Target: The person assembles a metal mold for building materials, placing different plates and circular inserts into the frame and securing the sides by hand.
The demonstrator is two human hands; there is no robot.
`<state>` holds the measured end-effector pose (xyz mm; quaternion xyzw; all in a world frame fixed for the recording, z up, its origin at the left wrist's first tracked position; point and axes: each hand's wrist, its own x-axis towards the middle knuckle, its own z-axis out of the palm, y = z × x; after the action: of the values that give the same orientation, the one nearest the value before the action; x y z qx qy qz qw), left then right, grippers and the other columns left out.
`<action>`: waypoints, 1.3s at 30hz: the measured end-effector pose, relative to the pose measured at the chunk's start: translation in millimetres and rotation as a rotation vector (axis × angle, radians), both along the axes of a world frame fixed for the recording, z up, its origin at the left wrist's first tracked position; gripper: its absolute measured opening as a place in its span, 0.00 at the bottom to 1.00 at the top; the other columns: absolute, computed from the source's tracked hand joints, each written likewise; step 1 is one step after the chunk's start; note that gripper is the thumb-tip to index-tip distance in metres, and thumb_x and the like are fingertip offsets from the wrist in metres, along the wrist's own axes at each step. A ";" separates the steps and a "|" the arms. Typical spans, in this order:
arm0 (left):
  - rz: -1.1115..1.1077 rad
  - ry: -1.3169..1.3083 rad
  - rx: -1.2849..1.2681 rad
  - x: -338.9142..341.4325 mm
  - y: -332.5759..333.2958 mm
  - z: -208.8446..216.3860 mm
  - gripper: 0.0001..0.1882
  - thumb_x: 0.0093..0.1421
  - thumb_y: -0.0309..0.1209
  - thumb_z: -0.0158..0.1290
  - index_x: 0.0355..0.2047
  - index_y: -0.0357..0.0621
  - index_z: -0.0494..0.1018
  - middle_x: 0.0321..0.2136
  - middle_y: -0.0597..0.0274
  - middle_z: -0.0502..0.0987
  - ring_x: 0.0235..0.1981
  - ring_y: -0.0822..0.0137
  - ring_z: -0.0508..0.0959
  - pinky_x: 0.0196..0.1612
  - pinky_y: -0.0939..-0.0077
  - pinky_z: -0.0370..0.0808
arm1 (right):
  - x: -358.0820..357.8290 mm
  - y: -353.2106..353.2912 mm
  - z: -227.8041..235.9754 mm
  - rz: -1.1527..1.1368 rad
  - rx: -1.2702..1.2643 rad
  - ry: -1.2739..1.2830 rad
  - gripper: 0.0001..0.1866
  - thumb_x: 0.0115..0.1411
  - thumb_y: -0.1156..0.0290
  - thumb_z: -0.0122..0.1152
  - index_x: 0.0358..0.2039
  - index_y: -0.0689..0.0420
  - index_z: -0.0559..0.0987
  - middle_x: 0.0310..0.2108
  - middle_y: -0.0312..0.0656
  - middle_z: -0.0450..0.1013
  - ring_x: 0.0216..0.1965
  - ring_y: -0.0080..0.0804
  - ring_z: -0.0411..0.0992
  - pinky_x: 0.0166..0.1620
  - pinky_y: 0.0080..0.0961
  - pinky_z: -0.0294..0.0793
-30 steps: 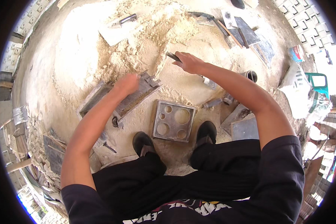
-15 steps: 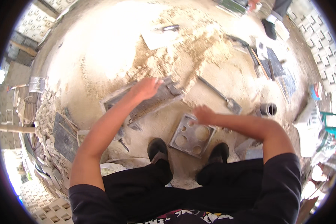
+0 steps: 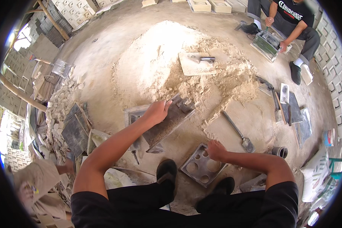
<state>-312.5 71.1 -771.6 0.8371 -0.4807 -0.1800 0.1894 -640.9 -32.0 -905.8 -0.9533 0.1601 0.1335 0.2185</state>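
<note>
Head view. The left hand (image 3: pixel 157 113) is at the upper edge of the dark mould (image 3: pixel 165 127), which lies on the floor (image 3: pixel 102 95) below the sand (image 3: pixel 159 64), ahead and left of the feet. Its fingers are bent and appear to pinch this edge, thumb on the near side. The grip at the rim probably steadies the mould and keeps its face accessible. The mould's long axis runs obliquely, from lower left to upper right; its notched end points up and right, at the lower fringe of the sand.

The right hand (image 3: pixel 216 150) is at the upper right of the plate (image 3: pixel 192 167) — a flat, near-square piece with round holes, on the floor just ahead of the feet. Its fingers are curled inward; whether they pinch the plate cannot be told. The plate is set askew, one corner pointing away from the person, and has no evident long axis.

The trowel (image 3: pixel 233 125) lies unheld, handle up and left, blade down and right — presumably placed there to remain within right-hand reach. The float (image 3: pixel 188 64) rests on the sand, handle uppermost, likely for easy pickup.
</note>
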 end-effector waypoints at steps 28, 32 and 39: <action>0.607 -0.208 0.063 80.4 130.1 -5.3 0.27 0.68 0.45 0.37 0.33 0.31 0.75 0.33 0.33 0.77 0.38 0.36 0.77 0.45 0.47 0.72 | 174.0 17.1 40.4 0.455 -0.051 -0.450 0.10 0.52 0.75 0.55 0.35 0.64 0.74 0.36 0.51 0.70 0.42 0.48 0.71 0.46 0.39 0.72; 0.594 -0.234 0.112 88.8 136.1 -8.3 0.26 0.68 0.44 0.37 0.33 0.31 0.75 0.37 0.33 0.76 0.40 0.35 0.76 0.47 0.46 0.71 | 202.3 23.8 35.7 0.529 -0.217 -0.453 0.09 0.53 0.73 0.54 0.33 0.64 0.76 0.34 0.49 0.72 0.43 0.46 0.71 0.46 0.38 0.73; 0.680 -0.245 -0.006 107.4 126.7 -42.2 0.23 0.68 0.40 0.37 0.36 0.31 0.75 0.37 0.35 0.77 0.43 0.38 0.76 0.48 0.49 0.72 | 217.1 28.4 9.7 0.448 -0.248 -0.480 0.09 0.54 0.73 0.52 0.34 0.63 0.76 0.36 0.49 0.73 0.44 0.45 0.72 0.47 0.37 0.73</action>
<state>-205.1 197.9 -813.8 0.9639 -0.1945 -0.0036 0.1817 -423.8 -3.6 -896.1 -0.9883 -0.0941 -0.0701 0.0979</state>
